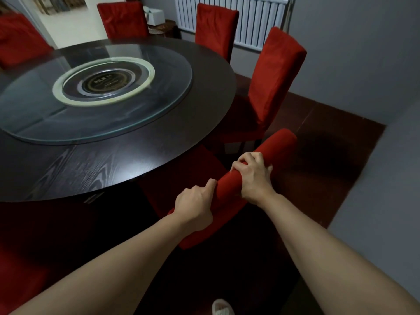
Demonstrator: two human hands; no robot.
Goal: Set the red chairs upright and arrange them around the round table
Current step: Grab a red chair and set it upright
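Note:
Both my hands hold the top edge of a red-covered chair's backrest [276,144] just below and right of the round dark table [118,164]. My left hand [195,206] grips the near end of that top edge, my right hand [254,172] grips its middle. This chair stands upright at the table's near right side, its seat [181,178] partly under the tabletop. Another red chair [277,73] stands upright at the table's right. Further upright red chairs stand at the far side [216,28], [123,19] and at the far left [20,39].
A glass turntable [95,87] lies on the tabletop. A white radiator [254,17] hangs on the far wall. Grey walls [363,64] close in on the right, leaving a strip of dark red floor [329,155]. A red cushion edge [13,280] shows at lower left; my slipper [222,308] at the bottom.

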